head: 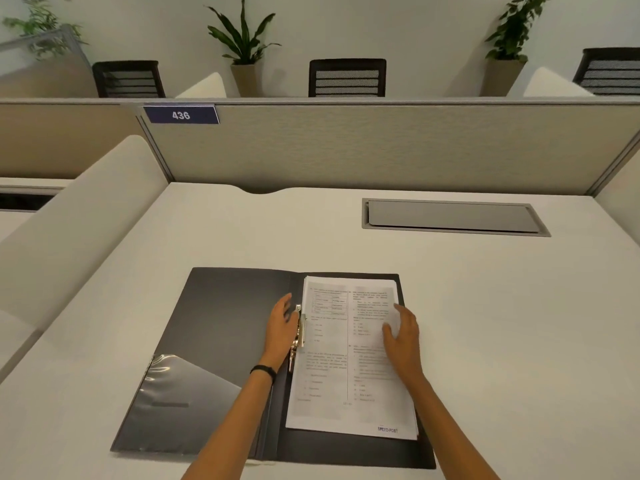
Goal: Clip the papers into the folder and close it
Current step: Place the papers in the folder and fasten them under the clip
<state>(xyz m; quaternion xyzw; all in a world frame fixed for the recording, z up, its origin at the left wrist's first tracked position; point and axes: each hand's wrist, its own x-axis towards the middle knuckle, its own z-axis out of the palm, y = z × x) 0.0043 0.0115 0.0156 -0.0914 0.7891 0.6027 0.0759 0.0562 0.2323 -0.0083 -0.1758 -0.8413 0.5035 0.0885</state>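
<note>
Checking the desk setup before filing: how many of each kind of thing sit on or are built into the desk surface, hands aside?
Folder, dark, lying open: 1
Stack of papers on its right half: 1
Metal clip at the spine: 1
Cable hatch set into the desk: 1
Total: 4

Bare forearms, no sleeves — a thin black wristband [264, 370] on the left wrist.
</note>
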